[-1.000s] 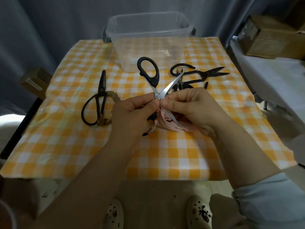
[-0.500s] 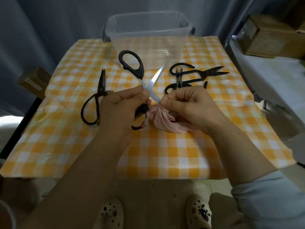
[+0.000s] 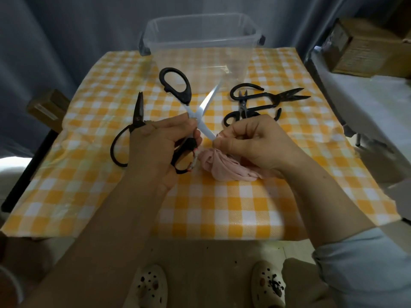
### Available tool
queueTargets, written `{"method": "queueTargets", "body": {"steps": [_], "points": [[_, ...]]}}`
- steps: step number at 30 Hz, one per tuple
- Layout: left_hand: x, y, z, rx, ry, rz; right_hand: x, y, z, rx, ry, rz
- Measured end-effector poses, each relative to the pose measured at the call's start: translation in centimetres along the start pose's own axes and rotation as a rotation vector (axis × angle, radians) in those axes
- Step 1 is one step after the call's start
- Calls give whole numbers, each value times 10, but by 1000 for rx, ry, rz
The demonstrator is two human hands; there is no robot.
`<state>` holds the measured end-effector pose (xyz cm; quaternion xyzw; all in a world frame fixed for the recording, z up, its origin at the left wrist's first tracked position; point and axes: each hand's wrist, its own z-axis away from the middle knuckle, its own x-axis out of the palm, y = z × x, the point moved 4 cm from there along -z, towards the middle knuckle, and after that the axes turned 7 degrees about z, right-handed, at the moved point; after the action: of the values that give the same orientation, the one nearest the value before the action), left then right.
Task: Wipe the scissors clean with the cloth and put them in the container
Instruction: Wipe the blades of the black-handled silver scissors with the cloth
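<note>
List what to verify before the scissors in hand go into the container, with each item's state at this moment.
1. Left hand has a firm hold on the silver-bladed scissors, gripping near the pivot and lower handle: ok.
2. Right hand pinches the pink cloth round the lower blade: ok.
3. Blades closed for setting down: not ok, they stand crossed open.
4. Both blades wiped clean: cannot tell.
5. Container has its lid off, top open: ok.
</note>
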<state>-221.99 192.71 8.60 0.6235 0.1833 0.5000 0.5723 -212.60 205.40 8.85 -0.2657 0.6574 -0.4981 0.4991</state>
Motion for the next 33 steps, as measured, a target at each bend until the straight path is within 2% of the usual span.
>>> {"method": "queueTargets", "body": {"steps": [6,14,20,30,33], "points": [[5,-9,0,-18,-48,-111,-1,-2,-3,8,97,-161],[-5,3,-4,6,-8,-18,0,1,2,27,26,-58],[3,-3,0,-12,-83,-126,0,-3,0,23,103,-200],[-18,13,-11,17,68,13,-3,2,4,34,71,26],[-26,20,-16,9,88,-76,-14,7,7,89,116,59]]}}
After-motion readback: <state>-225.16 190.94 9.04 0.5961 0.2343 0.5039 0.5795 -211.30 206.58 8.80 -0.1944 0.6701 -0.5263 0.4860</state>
